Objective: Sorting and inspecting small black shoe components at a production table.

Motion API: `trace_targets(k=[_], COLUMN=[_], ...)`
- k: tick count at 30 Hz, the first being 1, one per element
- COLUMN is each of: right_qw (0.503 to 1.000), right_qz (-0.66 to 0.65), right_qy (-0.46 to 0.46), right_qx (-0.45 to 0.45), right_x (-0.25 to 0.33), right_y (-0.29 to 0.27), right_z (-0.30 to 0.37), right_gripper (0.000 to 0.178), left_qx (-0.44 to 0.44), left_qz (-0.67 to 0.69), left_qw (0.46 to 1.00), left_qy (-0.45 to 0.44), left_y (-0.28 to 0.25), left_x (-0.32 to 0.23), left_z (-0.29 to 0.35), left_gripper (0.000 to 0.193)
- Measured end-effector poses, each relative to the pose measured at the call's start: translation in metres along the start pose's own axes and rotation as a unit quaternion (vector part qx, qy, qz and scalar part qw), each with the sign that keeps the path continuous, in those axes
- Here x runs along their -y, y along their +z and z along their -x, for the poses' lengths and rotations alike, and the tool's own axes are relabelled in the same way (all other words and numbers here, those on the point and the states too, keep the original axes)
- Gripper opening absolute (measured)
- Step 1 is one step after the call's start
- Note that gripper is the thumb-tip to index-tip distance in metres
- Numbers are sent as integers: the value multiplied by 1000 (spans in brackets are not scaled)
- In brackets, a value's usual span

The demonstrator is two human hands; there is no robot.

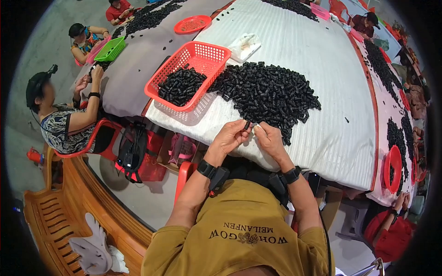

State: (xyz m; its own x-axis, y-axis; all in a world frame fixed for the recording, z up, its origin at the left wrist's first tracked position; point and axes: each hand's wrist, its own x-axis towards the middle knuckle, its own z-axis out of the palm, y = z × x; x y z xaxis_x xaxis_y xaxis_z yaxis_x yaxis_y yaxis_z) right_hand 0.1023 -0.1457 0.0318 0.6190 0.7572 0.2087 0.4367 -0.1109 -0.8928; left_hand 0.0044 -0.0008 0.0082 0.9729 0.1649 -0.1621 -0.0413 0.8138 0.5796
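Close to the table's near edge, my two hands meet fingertip to fingertip. My left hand (232, 135) is closed in a pinch on a small black cylindrical piece (247, 125). My right hand (270, 140) is closed too, thumb against fingers, touching the left fingertips; a small pale bit shows there, too small to name. Just beyond the hands spreads a heap of similar small black pieces (267, 94). To its left stands a red plastic basket (209, 50) with perforated walls, part filled with black pieces (182, 86).
A white cloth (340, 110) covers the table. Behind the basket lie a white tray (239, 54) and a red round tray (192, 24). At left a co-worker (69, 115) sits by a green basket (110, 49). A wooden bench (55, 221) and a backpack (132, 149) are lower left.
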Motion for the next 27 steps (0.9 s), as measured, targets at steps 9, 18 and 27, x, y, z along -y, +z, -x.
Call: trace_targets(k=[9, 18, 27], right_qw=[999, 998, 997], right_qz=[30, -22, -32], right_qy=[-7, -20, 2], right_qx=[9, -55, -77], right_x=[-2, 5, 8], right_y=[-1, 3, 6], right_z=[0, 2, 2], right_gripper=[28, 28, 23], left_qx=[-27, -31, 0], left_qz=[-22, -101, -116], left_qw=[999, 994, 993], left_qy=[23, 12, 20], left_y=[3, 13, 9], left_x=[6, 8, 7], left_z=[-3, 4, 4], left_gripper=[17, 13, 16])
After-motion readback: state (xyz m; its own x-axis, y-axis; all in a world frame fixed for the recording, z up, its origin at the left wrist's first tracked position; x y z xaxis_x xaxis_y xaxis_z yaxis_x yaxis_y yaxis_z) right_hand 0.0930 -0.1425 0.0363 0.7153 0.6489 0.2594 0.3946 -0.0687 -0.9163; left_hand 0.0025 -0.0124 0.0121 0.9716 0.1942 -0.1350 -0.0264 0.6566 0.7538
